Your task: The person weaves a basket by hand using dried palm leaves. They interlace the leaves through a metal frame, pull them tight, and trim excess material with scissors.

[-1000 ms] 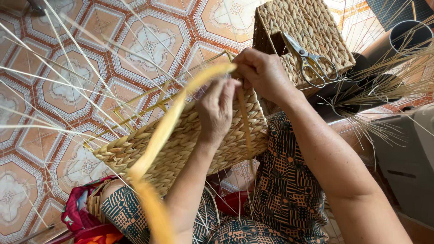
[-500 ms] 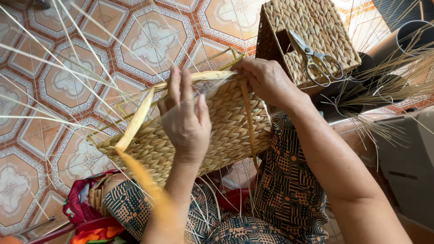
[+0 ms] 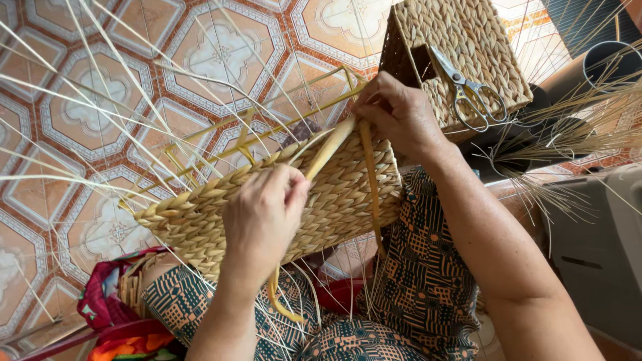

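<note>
Head view:
- Woven panel (image 3: 200, 217): a half-made basket of plaited, straw-coloured fibre in fat, rope-like rows, set on a thin yellow metal frame (image 3: 294, 124). It lies across the person's lap, slanting up from lower left to upper right, with the bare frame bars standing out beyond its far edge.
- Flat strand (image 3: 328, 152): a pale yellow, ribbon-like strip running diagonally over the panel's upper edge; its lower end passes under the left hand and curls out below the panel.
- Left hand (image 3: 264, 217): lies on the panel's face, fingers curled together, thumb and fingertips pinching the flat strand.
- Right hand (image 3: 398, 117): at the panel's top right corner, fingers bent and closed on the strand's upper end and the frame; what lies inside the grip is hidden.
- Loose stalks (image 3: 80, 134): thin, stiff, whitish-green, fanning over the floor at left; where they root in the panel is hard to make out.
- Finished basket (image 3: 481, 47): box-shaped, same plait, beyond the right hand, upside down or on its side, cannot tell which.
- Scissors (image 3: 468, 90): steel, resting on that basket.
- Floor tiles (image 3: 221, 47): glossy, orange and white, octagonal pattern.
- Patterned garment (image 3: 414, 294): dark green and orange print, covering the lap.
- Dried bundle (image 3: 568, 130): brown stalks at right, cut off by the edge.
</note>
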`<action>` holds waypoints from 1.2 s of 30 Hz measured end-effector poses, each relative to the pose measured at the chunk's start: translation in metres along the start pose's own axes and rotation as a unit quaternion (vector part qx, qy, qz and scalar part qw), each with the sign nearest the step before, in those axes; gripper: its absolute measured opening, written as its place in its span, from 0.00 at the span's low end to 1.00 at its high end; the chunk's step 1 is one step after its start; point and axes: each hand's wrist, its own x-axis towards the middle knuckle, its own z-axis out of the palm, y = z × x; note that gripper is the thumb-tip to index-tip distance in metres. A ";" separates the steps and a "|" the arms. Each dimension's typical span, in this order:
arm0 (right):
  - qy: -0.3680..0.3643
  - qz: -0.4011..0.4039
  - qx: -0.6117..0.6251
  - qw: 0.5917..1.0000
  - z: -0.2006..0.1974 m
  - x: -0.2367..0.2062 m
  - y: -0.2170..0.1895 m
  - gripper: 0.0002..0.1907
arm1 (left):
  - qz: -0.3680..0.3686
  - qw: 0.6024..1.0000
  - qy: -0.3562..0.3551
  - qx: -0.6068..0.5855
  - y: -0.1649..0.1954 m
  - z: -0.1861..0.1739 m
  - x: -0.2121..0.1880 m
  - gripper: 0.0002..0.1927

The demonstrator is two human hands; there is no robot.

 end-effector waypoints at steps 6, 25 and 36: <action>0.019 -0.040 -0.067 0.997 -0.001 0.011 -0.001 0.06 | 0.079 0.983 0.152 0.069 0.009 0.018 0.012 0.21; -0.004 -0.190 -0.117 0.975 0.001 0.005 -0.012 0.09 | 0.103 0.983 0.146 -0.049 0.002 -0.028 0.051 0.08; 0.018 -0.159 -0.120 0.980 0.006 0.006 -0.003 0.05 | 0.100 0.984 0.142 -0.027 0.022 0.060 0.067 0.09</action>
